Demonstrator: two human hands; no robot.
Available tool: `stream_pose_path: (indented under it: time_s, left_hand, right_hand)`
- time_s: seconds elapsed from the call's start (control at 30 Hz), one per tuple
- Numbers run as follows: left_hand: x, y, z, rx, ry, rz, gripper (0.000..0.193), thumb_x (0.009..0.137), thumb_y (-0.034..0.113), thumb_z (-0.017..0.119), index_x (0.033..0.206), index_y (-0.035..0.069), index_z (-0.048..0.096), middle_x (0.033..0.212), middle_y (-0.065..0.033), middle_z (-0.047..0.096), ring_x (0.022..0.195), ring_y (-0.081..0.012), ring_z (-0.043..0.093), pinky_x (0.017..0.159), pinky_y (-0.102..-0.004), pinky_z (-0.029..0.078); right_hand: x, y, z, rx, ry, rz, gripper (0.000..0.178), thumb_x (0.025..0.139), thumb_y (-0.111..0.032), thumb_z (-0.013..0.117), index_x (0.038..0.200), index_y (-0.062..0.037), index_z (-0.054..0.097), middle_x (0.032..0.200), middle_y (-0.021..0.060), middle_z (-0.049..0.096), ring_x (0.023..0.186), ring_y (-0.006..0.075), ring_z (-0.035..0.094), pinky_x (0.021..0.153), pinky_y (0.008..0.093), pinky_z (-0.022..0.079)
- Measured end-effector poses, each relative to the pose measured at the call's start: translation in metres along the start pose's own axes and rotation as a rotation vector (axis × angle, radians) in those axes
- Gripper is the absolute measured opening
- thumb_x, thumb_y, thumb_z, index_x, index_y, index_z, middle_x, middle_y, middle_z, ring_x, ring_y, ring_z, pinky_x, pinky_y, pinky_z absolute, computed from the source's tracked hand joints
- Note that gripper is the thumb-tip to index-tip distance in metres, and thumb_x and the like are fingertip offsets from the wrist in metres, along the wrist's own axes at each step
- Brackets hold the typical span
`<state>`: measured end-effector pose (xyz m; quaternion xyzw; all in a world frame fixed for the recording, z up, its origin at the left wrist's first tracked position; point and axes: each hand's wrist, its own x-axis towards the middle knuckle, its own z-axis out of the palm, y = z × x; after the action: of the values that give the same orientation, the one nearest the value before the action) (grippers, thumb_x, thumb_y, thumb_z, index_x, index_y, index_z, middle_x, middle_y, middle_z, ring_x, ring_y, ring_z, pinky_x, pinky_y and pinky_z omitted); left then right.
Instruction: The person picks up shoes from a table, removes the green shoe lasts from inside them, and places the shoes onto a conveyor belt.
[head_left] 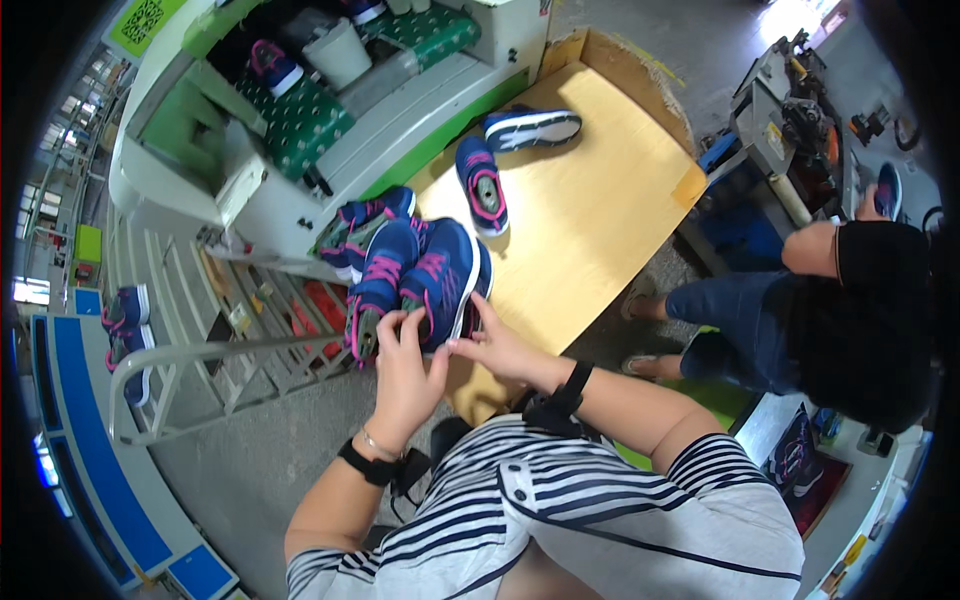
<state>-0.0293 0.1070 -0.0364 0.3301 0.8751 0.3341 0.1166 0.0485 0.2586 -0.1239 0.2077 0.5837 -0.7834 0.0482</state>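
Note:
A navy blue sneaker (443,270) with pink laces and a white sole is between my two hands, its heel end toward me. The fingers of my left hand (405,375) curl against the heel end. My right hand (500,350) grips the sole edge from the right with thumb and fingers, some of them hidden by the shoe. Close on its left lies a matching sneaker (383,268), with another sneaker (400,203) behind them. Farther along the table, one sneaker (482,190) stands upright with a grey insert in its opening. Another sneaker (533,130) lies on its side, sole showing.
The pale wooden table (590,220) extends ahead and right. Behind it stands a machine (430,100) with a green dotted belt (310,125) carrying shoes. A metal rack (240,350) is at left. At right, a co-worker (850,320) stands with a hand near another shoe (888,190).

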Motion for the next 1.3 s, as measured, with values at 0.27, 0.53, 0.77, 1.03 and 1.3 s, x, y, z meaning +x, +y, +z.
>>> stream_pose_path:
  time_s: [0.27,0.53,0.77,1.03,1.3]
  left_hand:
    - [0.009,0.019,-0.036,0.161,-0.097,0.088,0.034,0.086,0.013,0.069,0.118,0.003,0.062,0.119,-0.0159,0.058,0.112,-0.0338,0.059,0.096,-0.0409,0.047]
    - [0.072,0.063,0.003,-0.128,-0.352,0.122,0.033,0.089,0.020,0.068,0.116,0.001,0.063,0.112,-0.0169,0.062,0.105,-0.0350,0.062,0.091,-0.0394,0.049]
    - [0.141,0.061,0.042,-0.187,-0.271,0.179,0.046,0.088,0.021,0.069,0.128,0.001,0.055,0.120,-0.0195,0.058,0.117,-0.0377,0.054,0.102,-0.0415,0.042]
    - [0.256,0.020,0.121,-0.487,-0.102,-0.589,0.105,0.078,0.032,0.074,0.152,-0.011,0.012,0.151,-0.0346,0.027,0.139,-0.0431,0.035,0.115,-0.0399,0.031]
    - [0.278,0.000,0.152,-0.663,-0.083,-0.620,0.063,0.082,0.008,0.065,0.139,0.002,0.039,0.120,-0.0214,0.058,0.107,-0.0335,0.061,0.094,-0.0432,0.050]
  right_hand:
    - [0.007,-0.009,-0.078,-0.610,0.209,-0.054,0.071,0.086,-0.030,0.074,0.142,0.0013,0.043,0.136,0.0256,0.050,0.114,0.0353,0.058,0.100,0.0407,0.047]
    - [0.226,-0.141,-0.185,-1.819,0.480,-0.702,0.077,0.070,-0.024,0.084,0.137,-0.0044,0.051,0.141,0.0174,0.052,0.136,0.0360,0.043,0.111,0.0519,0.032]
    - [0.226,-0.102,-0.226,-1.676,0.391,-0.619,0.059,0.080,-0.010,0.069,0.136,-0.0077,0.051,0.131,0.0116,0.055,0.132,0.0326,0.045,0.110,0.0618,0.030]
    - [0.028,-0.034,-0.243,-0.816,0.749,-0.202,0.121,0.068,-0.013,0.089,0.156,-0.0019,0.005,0.155,0.0273,0.021,0.142,0.0437,0.030,0.119,0.0463,0.029]
    - [0.122,-0.048,-0.211,-0.171,0.944,-0.467,0.071,0.087,-0.005,0.069,0.148,-0.0015,0.032,0.134,0.0196,0.054,0.124,0.0291,0.054,0.106,0.0339,0.042]
